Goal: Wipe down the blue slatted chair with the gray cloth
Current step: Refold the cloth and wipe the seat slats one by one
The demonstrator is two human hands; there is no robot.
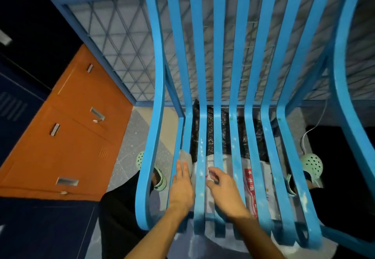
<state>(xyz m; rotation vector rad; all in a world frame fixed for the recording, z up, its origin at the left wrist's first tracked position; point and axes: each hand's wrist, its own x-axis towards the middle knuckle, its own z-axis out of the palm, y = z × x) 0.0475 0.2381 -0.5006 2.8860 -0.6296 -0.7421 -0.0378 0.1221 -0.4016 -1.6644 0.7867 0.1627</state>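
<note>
Left hand (181, 185), fingers straight, presses gray cloth (185, 160) onto a seat slat near the left edge. Right hand (223, 187) loosely curled, empty, just beside. Slats of the blue slatted chair (218, 55) run straight away from both hands toward the backrest.

Left hand (181, 186) lies flat and outstretched; right hand (224, 187) is loosely curled.

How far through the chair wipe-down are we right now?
Done: no slat looks plainly finished. In hand: the left hand presses the gray cloth on a left seat slat of the blue chair; the right hand is beside it. Left: pale specks show on the middle and right seat slats, so most of the seat remains.
</note>
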